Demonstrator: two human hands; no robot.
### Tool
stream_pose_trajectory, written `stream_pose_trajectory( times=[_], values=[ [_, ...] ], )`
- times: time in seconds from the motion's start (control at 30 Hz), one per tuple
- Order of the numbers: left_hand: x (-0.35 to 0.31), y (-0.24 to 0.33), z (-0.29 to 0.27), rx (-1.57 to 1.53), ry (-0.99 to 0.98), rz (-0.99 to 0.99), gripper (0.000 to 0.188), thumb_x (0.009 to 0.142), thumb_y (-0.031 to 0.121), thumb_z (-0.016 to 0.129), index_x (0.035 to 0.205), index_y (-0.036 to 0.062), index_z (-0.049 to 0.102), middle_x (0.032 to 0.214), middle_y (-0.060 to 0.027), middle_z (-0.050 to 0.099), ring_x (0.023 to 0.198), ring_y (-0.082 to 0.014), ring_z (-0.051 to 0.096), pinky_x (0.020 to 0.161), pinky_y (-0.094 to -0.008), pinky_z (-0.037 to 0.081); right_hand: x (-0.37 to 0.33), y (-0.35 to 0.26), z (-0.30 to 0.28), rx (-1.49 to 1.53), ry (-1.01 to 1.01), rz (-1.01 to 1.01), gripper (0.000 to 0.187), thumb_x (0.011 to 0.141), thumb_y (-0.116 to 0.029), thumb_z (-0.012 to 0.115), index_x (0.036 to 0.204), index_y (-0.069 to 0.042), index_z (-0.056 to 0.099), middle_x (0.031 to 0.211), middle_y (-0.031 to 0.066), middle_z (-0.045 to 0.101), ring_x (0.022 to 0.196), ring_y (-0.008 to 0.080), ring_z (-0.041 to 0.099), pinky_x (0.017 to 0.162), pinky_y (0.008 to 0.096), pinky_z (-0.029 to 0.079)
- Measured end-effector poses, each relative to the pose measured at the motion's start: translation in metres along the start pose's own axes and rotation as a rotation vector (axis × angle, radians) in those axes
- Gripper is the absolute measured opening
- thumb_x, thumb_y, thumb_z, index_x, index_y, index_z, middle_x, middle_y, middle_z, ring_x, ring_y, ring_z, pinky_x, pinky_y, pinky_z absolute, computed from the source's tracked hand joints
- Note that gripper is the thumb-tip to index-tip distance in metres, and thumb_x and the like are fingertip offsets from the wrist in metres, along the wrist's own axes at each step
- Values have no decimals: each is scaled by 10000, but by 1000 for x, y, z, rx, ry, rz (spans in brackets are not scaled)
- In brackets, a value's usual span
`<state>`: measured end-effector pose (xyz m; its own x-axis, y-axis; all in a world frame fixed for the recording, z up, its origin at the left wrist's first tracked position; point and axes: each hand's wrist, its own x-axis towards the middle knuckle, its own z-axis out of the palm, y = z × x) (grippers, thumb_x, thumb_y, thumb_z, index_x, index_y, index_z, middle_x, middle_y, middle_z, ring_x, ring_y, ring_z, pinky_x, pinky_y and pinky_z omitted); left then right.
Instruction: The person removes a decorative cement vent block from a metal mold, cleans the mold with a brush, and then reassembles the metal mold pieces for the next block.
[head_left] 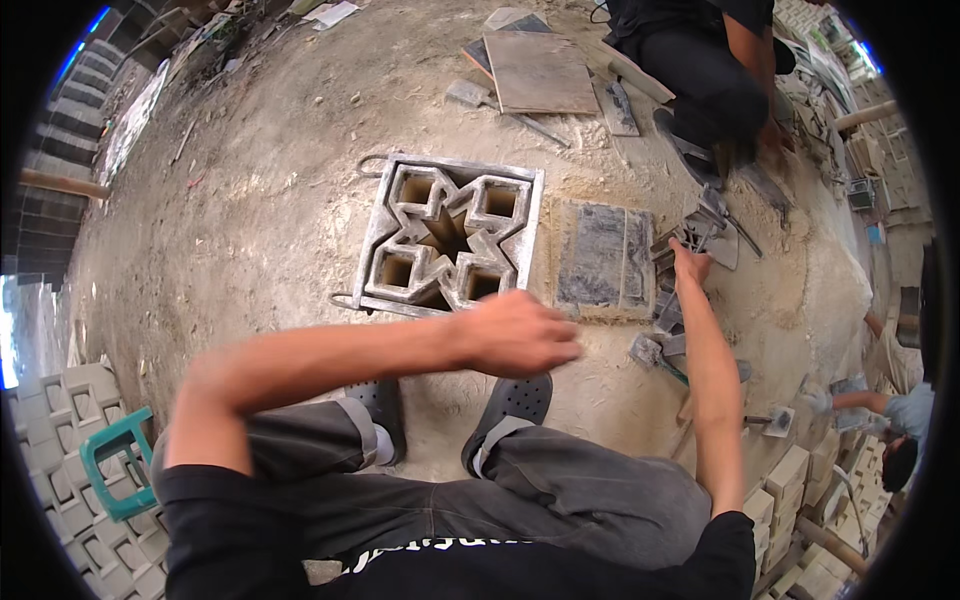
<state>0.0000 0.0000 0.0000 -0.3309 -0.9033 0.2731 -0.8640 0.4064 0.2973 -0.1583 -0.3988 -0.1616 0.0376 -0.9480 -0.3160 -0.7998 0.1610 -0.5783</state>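
Mould [482, 242]: near-square — no clear long axis; handles [336, 298] point left.
Left hand [522, 335]: fingers curled in, near mould.
Right hand [690, 262]: at metal parts [712, 205] — finger gap, can't tell.

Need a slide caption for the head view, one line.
Right hand at grey pieces beside a dark plate; left hand near the star-patterned mould.

Loads of room over dirt [250, 230] left of the grey mould [484, 243]; tool pile [712, 212] (ugh, messy) crowds the dark slab's [602, 256] right.
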Motion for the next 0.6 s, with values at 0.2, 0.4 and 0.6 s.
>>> stream_pose_trajectory(
  times=[0.2, 0.4, 0.6],
  values=[
    [-88, -70, -74, 163, -24, -154, 158, 736, 90, 719, 860, 128, 630, 777, -17, 625, 657, -188, 621, 553, -316, 517, 32, 6, -10, -38, -128, 37, 1224, 660, -323, 880, 1515, 46, 85, 1516, 250, 313, 1346, 385, 412, 1062, 488, 433],
    [-177, -118, -127, 352, 92, -443, 147, 826, 65, 711, 963, 89, 663, 854, -50, 686, 668, -170, 651, 576, -298, 533, 23, -4, -5, -370, -137, -327, 1218, 660, -351, 858, 1508, 55, 84, 1443, 279, 414, 1291, 388, 478, 1060, 460, 456],
    [-181, -113, -130, 382, 188, -595, 160, 847, 45, 693, 997, 75, 646, 851, -46, 672, 615, -148, 600, 553, -281, 489, 21, -9, -22, -341, -108, -80, 1196, 663, -341, 845, 1497, 78, 98, 1433, 290, 420, 1269, 380, 503, 1010, 434, 495]
  ],
)
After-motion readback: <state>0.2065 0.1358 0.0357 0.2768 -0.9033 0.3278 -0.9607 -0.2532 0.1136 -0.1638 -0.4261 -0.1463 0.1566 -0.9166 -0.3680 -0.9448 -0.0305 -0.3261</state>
